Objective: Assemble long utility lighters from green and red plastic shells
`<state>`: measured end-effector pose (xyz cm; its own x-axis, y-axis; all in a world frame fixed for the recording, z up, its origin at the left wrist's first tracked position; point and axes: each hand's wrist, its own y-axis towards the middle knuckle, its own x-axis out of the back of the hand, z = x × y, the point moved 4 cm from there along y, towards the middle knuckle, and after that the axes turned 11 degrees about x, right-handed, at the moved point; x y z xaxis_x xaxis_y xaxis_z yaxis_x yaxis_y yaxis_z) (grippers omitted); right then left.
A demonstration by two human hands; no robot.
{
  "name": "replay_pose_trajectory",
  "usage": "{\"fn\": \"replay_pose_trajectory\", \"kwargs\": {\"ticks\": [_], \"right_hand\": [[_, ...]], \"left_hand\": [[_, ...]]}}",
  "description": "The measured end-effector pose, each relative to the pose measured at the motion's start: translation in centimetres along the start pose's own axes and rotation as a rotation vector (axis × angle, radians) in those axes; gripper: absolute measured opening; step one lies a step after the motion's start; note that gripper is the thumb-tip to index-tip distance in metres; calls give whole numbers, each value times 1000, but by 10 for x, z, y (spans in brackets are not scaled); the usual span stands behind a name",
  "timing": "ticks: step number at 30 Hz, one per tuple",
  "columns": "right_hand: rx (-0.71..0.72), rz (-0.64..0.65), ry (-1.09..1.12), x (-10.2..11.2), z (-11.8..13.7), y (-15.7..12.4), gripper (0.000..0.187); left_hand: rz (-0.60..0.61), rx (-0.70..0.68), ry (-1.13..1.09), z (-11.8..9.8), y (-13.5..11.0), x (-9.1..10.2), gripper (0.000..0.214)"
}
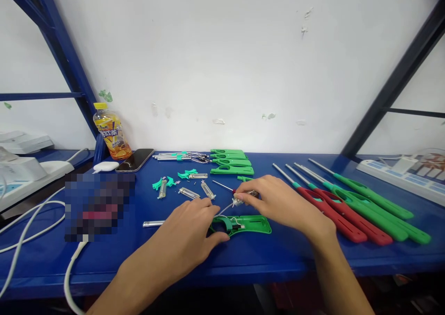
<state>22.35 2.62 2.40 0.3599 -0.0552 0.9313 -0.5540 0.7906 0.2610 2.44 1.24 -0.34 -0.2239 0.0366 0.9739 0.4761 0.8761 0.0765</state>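
Observation:
An open green lighter handle shell lies flat on the blue table in front of me. My left hand rests on its left end, thumb and fingers pressed to the shell and the metal tube that sticks out to the left. My right hand hovers just above the shell, its fingers pinched on a small clear part with a thin white wire. Small clear fuel cells and green trigger pieces lie scattered behind my hands.
Finished red and green long-nose lighters lie in a row at right. A stack of green shells and metal tubes sits at the back. A drink bottle, a phone, white cables and power strips flank the area.

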Motion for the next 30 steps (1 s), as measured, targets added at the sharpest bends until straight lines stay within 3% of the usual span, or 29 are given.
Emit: {"fn": "replay_pose_trajectory", "kwargs": {"ticks": [6, 11, 20, 30], "right_hand": [[6, 28, 48, -4, 0, -1, 34], [-32, 79, 127, -5, -1, -2, 13], [-61, 96, 76, -2, -3, -3, 12], [-51, 117, 145, 4, -4, -10, 14]], "left_hand": [[34, 12, 18, 1, 7, -3, 26], [34, -2, 23, 4, 10, -3, 21], [6, 3, 21, 3, 12, -1, 12], [-5, 10, 23, -1, 9, 0, 21]]}}
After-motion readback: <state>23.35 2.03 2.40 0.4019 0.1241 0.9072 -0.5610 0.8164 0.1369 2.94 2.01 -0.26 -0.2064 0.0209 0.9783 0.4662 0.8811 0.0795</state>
